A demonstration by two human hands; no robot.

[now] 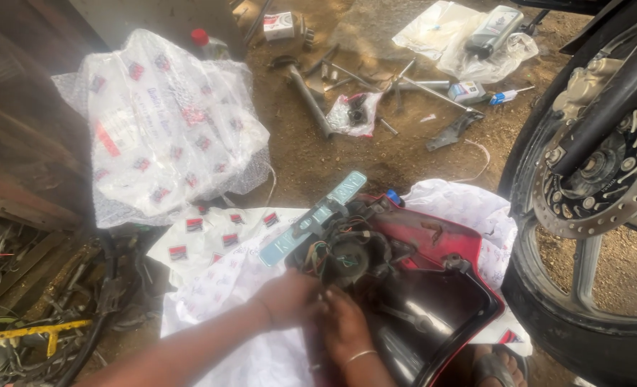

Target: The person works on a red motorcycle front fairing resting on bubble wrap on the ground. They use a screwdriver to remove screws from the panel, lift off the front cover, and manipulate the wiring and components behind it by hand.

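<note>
Bare dirt ground [375, 158] fills my view, littered with metal rods and tools. On the right stands a black motorcycle wheel with a silver brake disc [590, 215]; upper left, a big crumpled clear plastic bag with red labels [164, 122]. Bottom centre, on white printed wrapping paper [218, 287], lies the red motorcycle headlight cowl [433, 287], inside facing up. My left hand [290, 297] and right hand [345, 326] press together at its wiring cluster [347, 251], fingers curled; I can't tell what they grip.
</note>
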